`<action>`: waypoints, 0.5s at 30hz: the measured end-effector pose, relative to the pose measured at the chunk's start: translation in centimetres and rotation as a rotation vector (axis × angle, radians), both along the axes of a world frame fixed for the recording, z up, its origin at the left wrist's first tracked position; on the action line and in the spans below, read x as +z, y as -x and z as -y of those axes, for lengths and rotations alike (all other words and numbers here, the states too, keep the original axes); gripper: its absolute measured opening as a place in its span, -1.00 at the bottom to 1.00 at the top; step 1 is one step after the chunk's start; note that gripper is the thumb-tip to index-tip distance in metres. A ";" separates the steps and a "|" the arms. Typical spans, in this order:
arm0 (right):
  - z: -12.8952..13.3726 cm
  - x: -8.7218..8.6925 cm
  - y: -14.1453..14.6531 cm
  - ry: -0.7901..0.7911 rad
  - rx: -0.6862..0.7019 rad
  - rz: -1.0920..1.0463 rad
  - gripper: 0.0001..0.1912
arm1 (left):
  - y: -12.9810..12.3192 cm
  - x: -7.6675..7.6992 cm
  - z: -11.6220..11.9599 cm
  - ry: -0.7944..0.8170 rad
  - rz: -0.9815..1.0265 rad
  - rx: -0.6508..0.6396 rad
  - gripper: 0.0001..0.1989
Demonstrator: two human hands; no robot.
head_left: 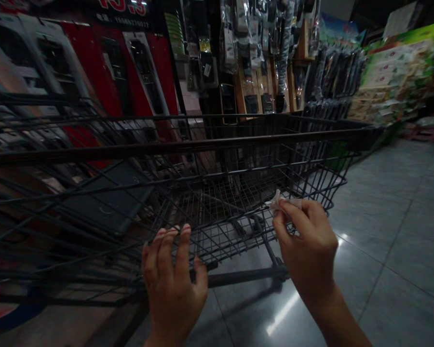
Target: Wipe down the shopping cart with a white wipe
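Beside the hanging packs [144, 67] stands one cart [188, 144]. One left hand [175, 277], fingers spread, lies against its near side, likely to steady it; one right hand [307, 241] pinches one tissue [276, 201] by that same side, bunched perhaps for firmer grip.

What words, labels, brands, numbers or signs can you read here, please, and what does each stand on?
"5.9", probably, in red on the dark sign; the digit before it is unclear.
"15565270072", slightly blurred, below it on that sign; the characters before it are unclear.
Labels on the hanging packages and pale boxes: too small or blurred.
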State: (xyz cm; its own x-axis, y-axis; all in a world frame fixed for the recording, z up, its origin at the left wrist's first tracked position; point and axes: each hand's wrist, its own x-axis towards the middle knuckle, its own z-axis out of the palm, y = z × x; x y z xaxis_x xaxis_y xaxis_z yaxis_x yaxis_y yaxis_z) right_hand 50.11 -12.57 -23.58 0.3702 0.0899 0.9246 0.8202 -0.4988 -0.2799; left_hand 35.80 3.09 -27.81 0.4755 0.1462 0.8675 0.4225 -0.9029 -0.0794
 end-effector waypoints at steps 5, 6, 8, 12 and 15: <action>2.6 0.8 -0.2 0.045 -0.011 -0.130 -0.90 | 0.0 0.1 0.0 -0.009 -0.004 0.002 -0.17; 2.9 1.1 -0.3 -0.001 -0.020 -0.137 -0.91 | 0.0 0.1 0.1 -0.011 -0.001 0.002 -0.17; 3.2 1.6 -0.8 -0.125 -0.025 -0.129 -0.89 | -0.1 0.2 0.2 -0.016 0.010 -0.004 -0.18; 1.8 2.0 -1.7 -0.192 0.041 -0.133 -0.86 | -0.1 0.3 0.2 -0.009 0.008 -0.014 -0.18; 0.8 1.7 -2.2 -0.143 0.050 -0.185 -0.87 | 0.0 0.3 0.1 -0.002 -0.005 -0.017 -0.18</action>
